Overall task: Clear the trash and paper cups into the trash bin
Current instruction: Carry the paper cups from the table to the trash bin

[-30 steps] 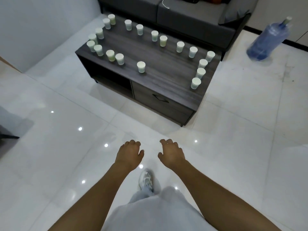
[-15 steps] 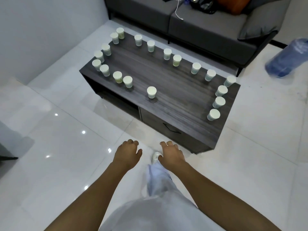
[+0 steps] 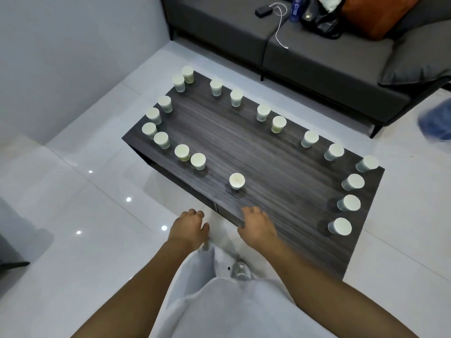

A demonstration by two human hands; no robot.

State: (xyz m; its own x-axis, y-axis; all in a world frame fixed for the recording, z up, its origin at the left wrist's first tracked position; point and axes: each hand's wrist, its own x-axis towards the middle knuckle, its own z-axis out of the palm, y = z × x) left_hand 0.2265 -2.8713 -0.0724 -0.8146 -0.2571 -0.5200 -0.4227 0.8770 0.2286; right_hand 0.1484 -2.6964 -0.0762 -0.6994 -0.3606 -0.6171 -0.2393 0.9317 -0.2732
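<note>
Several pale paper cups stand upright around the edge of a dark wooden coffee table (image 3: 256, 152). One lone cup (image 3: 237, 181) stands near the table's front edge, closest to my hands. A column of three cups runs down the right side, its nearest cup (image 3: 340, 226) by the front right corner. My left hand (image 3: 188, 228) hangs over the floor just in front of the table, fingers loosely curled, holding nothing. My right hand (image 3: 256, 226) hovers over the table's front edge, fingers loosely curled and empty. No trash bin is in view.
A dark grey sofa (image 3: 317, 52) stands behind the table with a black bag (image 3: 319, 18), a white cable and an orange cushion (image 3: 375, 13) on it. A blue water jug (image 3: 436, 123) lies at the right edge. White tiled floor surrounds the table.
I have walked up to the table, which now fills the middle of the view. My right hand has come over its front edge; both hands stay empty.
</note>
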